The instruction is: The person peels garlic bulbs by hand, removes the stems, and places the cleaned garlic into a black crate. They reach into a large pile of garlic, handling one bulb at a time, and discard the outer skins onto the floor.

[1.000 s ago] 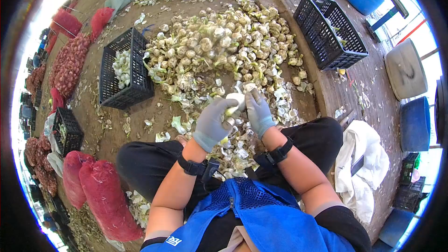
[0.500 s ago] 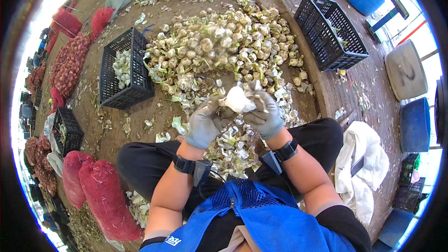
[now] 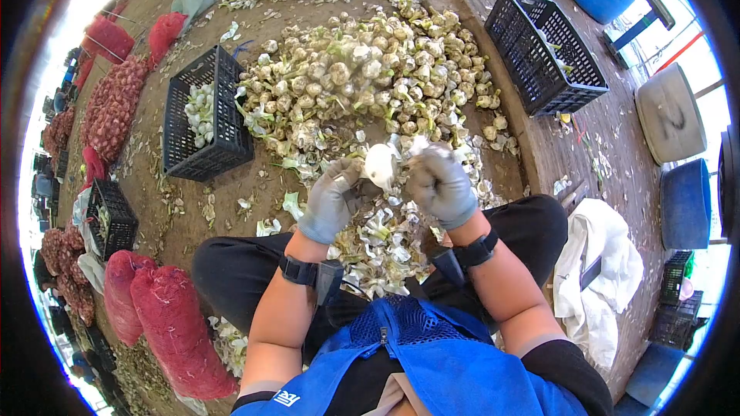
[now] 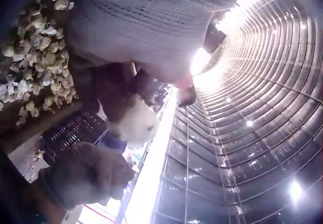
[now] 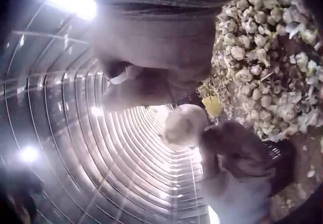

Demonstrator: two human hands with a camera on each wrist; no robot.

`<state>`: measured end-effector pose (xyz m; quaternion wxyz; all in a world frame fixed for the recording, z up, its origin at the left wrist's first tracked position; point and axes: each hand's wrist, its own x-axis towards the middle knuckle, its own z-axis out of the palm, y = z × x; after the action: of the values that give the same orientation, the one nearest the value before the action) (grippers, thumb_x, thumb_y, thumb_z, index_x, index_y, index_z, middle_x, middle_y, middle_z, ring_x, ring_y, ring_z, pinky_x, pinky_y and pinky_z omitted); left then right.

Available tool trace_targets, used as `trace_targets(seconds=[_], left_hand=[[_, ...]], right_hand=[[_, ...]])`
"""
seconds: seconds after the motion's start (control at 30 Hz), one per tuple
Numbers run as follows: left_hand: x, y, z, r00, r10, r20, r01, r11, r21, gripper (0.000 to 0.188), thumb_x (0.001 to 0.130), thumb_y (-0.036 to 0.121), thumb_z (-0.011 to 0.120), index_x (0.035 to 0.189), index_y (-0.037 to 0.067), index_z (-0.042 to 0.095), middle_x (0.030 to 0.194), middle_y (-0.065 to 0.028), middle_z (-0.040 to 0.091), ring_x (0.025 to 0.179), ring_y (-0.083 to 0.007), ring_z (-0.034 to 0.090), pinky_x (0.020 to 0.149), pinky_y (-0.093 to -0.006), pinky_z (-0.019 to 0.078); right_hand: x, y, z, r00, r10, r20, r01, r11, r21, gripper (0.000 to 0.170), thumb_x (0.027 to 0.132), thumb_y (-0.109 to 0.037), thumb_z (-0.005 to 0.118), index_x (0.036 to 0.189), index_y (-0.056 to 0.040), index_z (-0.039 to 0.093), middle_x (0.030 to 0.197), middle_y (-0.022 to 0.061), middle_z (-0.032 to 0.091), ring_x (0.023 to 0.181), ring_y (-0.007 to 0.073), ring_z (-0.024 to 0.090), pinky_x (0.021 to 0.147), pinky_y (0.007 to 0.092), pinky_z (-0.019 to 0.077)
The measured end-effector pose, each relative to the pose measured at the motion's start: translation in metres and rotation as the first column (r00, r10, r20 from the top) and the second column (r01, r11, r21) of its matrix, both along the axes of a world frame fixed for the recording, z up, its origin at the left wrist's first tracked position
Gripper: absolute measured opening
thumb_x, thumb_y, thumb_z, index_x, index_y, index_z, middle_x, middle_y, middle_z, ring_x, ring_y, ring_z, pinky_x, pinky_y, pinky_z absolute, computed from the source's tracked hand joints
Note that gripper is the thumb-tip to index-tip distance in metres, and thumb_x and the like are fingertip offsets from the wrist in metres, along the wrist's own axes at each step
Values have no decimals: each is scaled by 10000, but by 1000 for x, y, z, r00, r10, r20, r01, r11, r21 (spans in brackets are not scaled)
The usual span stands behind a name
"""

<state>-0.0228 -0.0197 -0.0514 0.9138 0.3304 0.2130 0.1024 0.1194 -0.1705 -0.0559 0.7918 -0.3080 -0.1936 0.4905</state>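
White, rounded garlic bulb (image 3: pixel 379 166)

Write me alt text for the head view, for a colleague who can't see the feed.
The wearer's gloved left hand holds a white garlic bulb; the gloved right hand appears to pinch a blurred pale scrap. Beyond lies a heap of garlic bulbs, with a black crate of white bulbs to its left and another black crate to its right.
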Motion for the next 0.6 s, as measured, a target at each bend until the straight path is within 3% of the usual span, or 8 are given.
trace_targets(seconds=[0.03, 0.1, 0.13, 0.17, 0.27, 0.37, 0.47, 0.6], left_hand=[[0, 1, 0, 1000, 3, 1, -3, 1000, 0, 167, 936, 187, 500, 1033, 64, 558, 934, -72, 638, 778, -206, 642, 808, -410, 535], [-1, 1, 0, 996, -44, 72, 66, 933, -355, 217, 950, 195, 456, 1071, 58, 572, 916, -90, 654, 758, -216, 646, 852, -457, 508], [-1, 1, 0, 998, -45, 49, 64, 868, -492, 274, 959, 221, 422, 1115, 57, 577, 890, -100, 666, 718, -231, 644, 886, -494, 481], [0, 0, -2, 998, -47, 50, 65, 868, -492, 274, 959, 221, 422, 1115, 57, 577, 890, -100, 666, 718, -231, 644, 886, -494, 481], [-6, -5, -13, 1000, 9, 11, -1, 785, -620, 285, 958, 239, 426, 1108, 52, 580, 847, -95, 665, 691, -243, 643, 874, -498, 482], [-7, -7, -16, 997, 1, 73, 39, 838, -544, 295, 963, 253, 425, 1115, 46, 570, 884, -96, 654, 737, -231, 644, 863, -470, 490], [-2, -19, -9, 986, 46, -162, -37, 998, 55, 286, 959, 256, 466, 1152, 62, 550, 977, -62, 616, 799, -175, 618, 752, -349, 530], [3, -10, -6, 960, 74, -268, -7, 970, 244, 260, 959, 243, 459, 1096, 49, 564, 853, -40, 600, 686, -139, 573, 712, -337, 527]], right_hand=[[8, -1, -7, 939, 211, -270, -63, 881, 468, 175, 870, -199, 632, 956, -48, 621, 750, -22, 604, 617, 75, 522, 546, 218, 423], [11, 2, 3, 934, 240, -266, -59, 836, 545, 170, 832, -124, 636, 979, -48, 595, 809, 23, 612, 652, 104, 551, 580, 220, 446], [7, 3, 9, 997, -75, 26, 73, 995, 75, 271, 815, -160, 655, 1037, -32, 565, 874, 63, 600, 727, 140, 563, 653, 251, 464], [5, 5, 17, 882, -205, 425, 362, 872, -330, 374, 799, -196, 674, 1095, -16, 535, 939, 103, 589, 802, 175, 574, 727, 282, 483], [-1, 1, -14, 674, -35, 738, 402, 856, -326, 670, 716, -275, 749, 1217, 36, 432, 1098, 158, 533, 1047, 242, 518, 940, 345, 405], [-26, 7, -7, 584, -185, 790, 514, 838, -185, 608, 691, -281, 747, 1141, 36, 489, 1069, 195, 546, 1019, 301, 547, 871, 367, 434], [-25, 3, 7, 167, 88, 982, 652, 737, -178, 366, 748, -289, 672, 948, -13, 539, 880, 201, 517, 746, 388, 524, 662, 436, 453], [-16, 8, 2, 165, 87, 983, 668, 723, -176, 257, 779, -208, 643, 863, 9, 533, 808, 202, 525, 712, 390, 521, 652, 419, 429]])
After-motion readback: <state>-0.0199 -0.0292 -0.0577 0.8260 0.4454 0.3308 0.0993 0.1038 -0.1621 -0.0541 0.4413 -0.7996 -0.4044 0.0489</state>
